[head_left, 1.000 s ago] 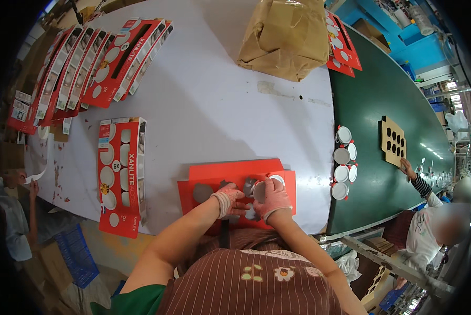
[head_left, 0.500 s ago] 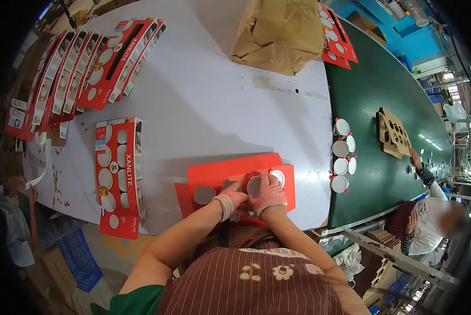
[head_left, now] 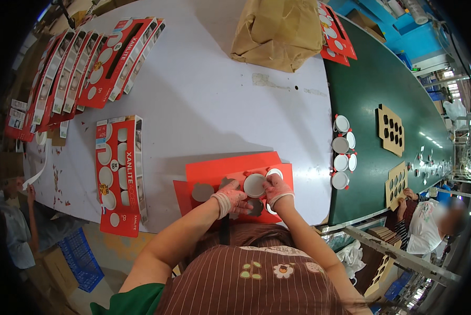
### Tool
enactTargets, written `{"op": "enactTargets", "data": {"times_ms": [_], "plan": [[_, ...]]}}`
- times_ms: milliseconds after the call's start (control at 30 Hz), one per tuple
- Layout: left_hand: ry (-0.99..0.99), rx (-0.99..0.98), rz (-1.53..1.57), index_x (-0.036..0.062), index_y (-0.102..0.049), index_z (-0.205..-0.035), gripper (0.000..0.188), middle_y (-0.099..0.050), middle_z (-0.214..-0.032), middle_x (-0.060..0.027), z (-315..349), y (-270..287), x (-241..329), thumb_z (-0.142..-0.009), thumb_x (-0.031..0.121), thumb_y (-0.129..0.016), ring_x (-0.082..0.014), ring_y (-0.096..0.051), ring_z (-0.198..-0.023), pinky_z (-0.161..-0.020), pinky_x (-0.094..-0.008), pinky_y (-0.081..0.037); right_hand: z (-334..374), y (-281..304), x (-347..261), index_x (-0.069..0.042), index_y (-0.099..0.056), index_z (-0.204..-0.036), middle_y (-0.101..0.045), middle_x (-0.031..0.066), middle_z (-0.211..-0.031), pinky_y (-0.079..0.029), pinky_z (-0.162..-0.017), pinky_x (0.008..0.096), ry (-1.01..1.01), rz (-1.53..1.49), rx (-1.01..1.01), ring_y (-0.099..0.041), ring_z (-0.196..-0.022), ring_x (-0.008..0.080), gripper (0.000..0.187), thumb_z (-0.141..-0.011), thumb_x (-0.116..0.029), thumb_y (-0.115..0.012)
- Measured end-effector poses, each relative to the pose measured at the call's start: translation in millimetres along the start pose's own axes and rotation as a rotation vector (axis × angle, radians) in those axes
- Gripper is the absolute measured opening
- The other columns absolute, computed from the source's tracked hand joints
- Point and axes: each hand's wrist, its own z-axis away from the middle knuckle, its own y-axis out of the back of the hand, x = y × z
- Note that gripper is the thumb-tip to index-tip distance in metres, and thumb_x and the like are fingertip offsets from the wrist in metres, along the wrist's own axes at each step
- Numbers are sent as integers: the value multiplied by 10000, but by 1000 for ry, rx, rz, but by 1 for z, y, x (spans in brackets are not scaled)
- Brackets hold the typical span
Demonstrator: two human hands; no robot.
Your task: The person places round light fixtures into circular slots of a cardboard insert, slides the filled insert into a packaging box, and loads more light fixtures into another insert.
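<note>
Disc: white round disc (head_left: 254, 185) sits in a cut-out of the red card (head_left: 230, 169), at the near edge of the worktop (head_left: 204, 105), between both hands.
Left hand: left hand (head_left: 232, 198) in a pink-dotted glove, fingers curled on the card just left of the disc; grip closed loosely, whether it pinches anything I cannot tell.
Right hand: right hand (head_left: 275, 189), same glove, fingertips on the disc's right rim; grip partly closed around that edge.
Card: flat, several round holes, one empty hole (head_left: 202, 192) at its left end; a second white disc (head_left: 274, 172) shows just above the right hand.
Left of card: filled red pack (head_left: 118, 170) lying lengthwise, white discs in its windows.
Far left: row of red packs (head_left: 67, 73) fanned along the worktop's edge.
Far end: crumpled brown paper bag (head_left: 280, 31), more red cards (head_left: 336, 31) beside it.
Right: green belt (head_left: 382, 79) beside the worktop; cluster of white discs (head_left: 343, 152) on its near edge; brown cardboard inserts (head_left: 391, 129) with holes farther on.
Belt, near corner: another person (head_left: 430, 218) seated, hands on the belt.
</note>
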Motion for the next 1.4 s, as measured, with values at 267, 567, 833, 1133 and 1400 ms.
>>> {"op": "enactTargets", "data": {"times_ms": [267, 567, 833, 1133, 1400], "plan": [[12, 61, -99, 103, -321, -1083, 307, -519, -1058, -155, 5, -6, 3, -868, 20, -523, -296, -663, -763, -636, -454, -588, -24, -20, 28, -69, -518, -1075, -647, 174, -976, -488, -753, 414, 44, -266, -159, -634, -896, 327, 235, -916, -240, -546], [-118, 281, -303, 62, -340, -1070, 281, -565, -934, -167, -6, -17, -4, -891, 82, -556, -260, -645, -559, -491, -408, -585, -9, -19, 3, -55, -485, -1151, -657, 187, -930, -481, -773, 433, 86, 35, -102, -639, -881, 361, 386, -870, -289, -610], [-315, 453, -421, 87, -379, -1029, 254, -550, -743, -125, -15, -1, 30, -853, 128, -558, -207, -591, -486, -397, -351, -501, -12, 47, 96, -120, -521, -1187, -637, 139, -1017, -475, -863, 425, -2, -164, 360, -604, -986, 350, 408, -813, -220, -649], [-324, 453, -250, 158, -309, -1294, 494, -575, -929, -143, -17, -3, 52, -857, 92, -531, -217, -623, -549, -443, -358, -527, -31, 139, 191, -109, -423, -1352, -408, 101, -1427, -435, -997, 379, -526, 213, 527, -473, -1229, 309, 798, -679, -372, -761], [-797, 711, -493, 98, -316, -1434, 647, -486, -1298, -190, 12, 13, 16, -834, 54, -554, -149, -577, -625, -507, -284, -470, -22, 147, 206, -127, -458, -1295, -405, 88, -1422, -460, -955, 383, -500, 280, 470, -497, -1184, 311, 732, -655, -312, -762]]}}
